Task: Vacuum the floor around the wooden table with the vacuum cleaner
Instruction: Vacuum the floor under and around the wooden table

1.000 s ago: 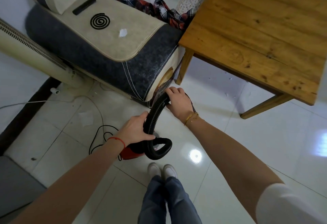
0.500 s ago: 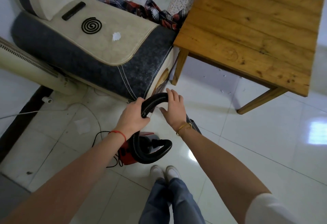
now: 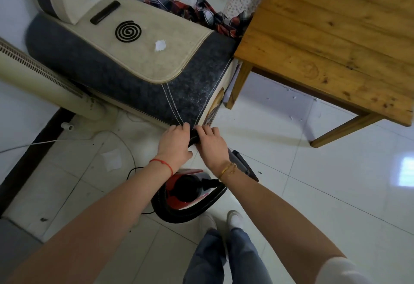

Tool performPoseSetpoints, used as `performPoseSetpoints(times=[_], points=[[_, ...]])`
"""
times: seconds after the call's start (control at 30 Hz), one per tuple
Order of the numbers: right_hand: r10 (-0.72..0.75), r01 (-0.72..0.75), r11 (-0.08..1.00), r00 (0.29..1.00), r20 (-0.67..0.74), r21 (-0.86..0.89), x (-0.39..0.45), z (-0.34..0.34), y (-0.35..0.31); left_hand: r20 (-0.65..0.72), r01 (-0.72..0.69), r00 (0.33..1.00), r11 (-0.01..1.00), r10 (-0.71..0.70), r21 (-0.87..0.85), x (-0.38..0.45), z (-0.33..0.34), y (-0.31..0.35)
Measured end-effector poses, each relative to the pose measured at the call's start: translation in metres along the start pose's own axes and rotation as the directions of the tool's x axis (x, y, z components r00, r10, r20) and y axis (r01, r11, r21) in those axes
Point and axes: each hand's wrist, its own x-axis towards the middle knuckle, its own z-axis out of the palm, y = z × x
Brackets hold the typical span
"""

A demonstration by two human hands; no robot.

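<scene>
A small red and black vacuum cleaner (image 3: 186, 188) sits on the white tiled floor just in front of my feet. Its black ribbed hose (image 3: 190, 213) loops round the body and rises to my hands. My left hand (image 3: 174, 145) and my right hand (image 3: 212, 145) both grip the upper end of the hose (image 3: 194, 138), side by side, so most of that end is hidden. A dark nozzle piece (image 3: 243, 165) shows below my right wrist. The wooden table (image 3: 336, 37) stands at the upper right, with small white specks on the floor beneath it.
A grey and beige sofa armrest (image 3: 134, 59) carries a black coil (image 3: 128, 31), a dark remote (image 3: 105, 12) and a paper scrap (image 3: 160, 45). A cream standing appliance (image 3: 44, 82) leans at the left. A black cord (image 3: 134, 171) and a tissue (image 3: 112, 160) lie on the floor.
Both hands have risen with the hose end and come together on it. The left hand moved up from the hose's lower bend. The view has shifted slightly right.
</scene>
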Motion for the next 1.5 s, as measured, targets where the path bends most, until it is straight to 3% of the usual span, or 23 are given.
performPoseSetpoints(times=[0.23, 0.5, 0.7, 0.87, 1.03, 1.17, 1.23, 1.4, 1.5], points=[[0.003, 0.004, 0.978, 0.999, -0.032, 0.209, -0.009, 0.012, 0.005, 0.063, 0.047, 0.996, 0.988, -0.057, 0.15, 0.022, 0.023, 0.013], [0.242, -0.278, 0.947, 0.947, 0.214, 0.16, -0.028, 0.037, 0.051, 0.171, 0.263, 0.958, 0.946, -0.232, -0.188, 0.039, 0.021, 0.023], [0.311, -0.403, 0.885, 0.883, 0.351, 0.231, -0.024, 0.041, 0.083, 0.341, 0.452, 0.88, 0.8, -0.329, -0.395, 0.061, 0.03, 0.036], [0.339, -0.447, 0.841, 0.874, 0.348, 0.303, -0.001, 0.026, 0.107, 0.408, 0.45, 0.876, 0.742, -0.257, -0.498, 0.065, 0.037, 0.05], [0.315, -0.495, 0.771, 0.844, 0.435, 0.401, 0.023, 0.017, 0.123, 0.48, 0.489, 0.85, 0.659, -0.215, -0.571, 0.066, 0.04, 0.057], [0.228, -0.445, 0.821, 0.829, 0.51, 0.357, 0.033, 0.021, 0.13, 0.577, 0.612, 0.782, 0.467, -0.237, -0.638, 0.066, 0.041, 0.063], [0.208, -0.426, 0.832, 0.834, 0.511, 0.357, 0.035, 0.024, 0.135, 0.591, 0.618, 0.773, 0.486, -0.232, -0.618, 0.067, 0.045, 0.063], [0.211, -0.472, 0.801, 0.798, 0.564, 0.368, 0.027, 0.028, 0.162, 0.578, 0.509, 0.779, 0.782, -0.242, -0.359, 0.073, 0.06, 0.079], [0.245, -0.496, 0.782, 0.801, 0.546, 0.378, 0.026, 0.031, 0.181, 0.576, 0.474, 0.78, 0.831, -0.243, -0.291, 0.082, 0.065, 0.103]])
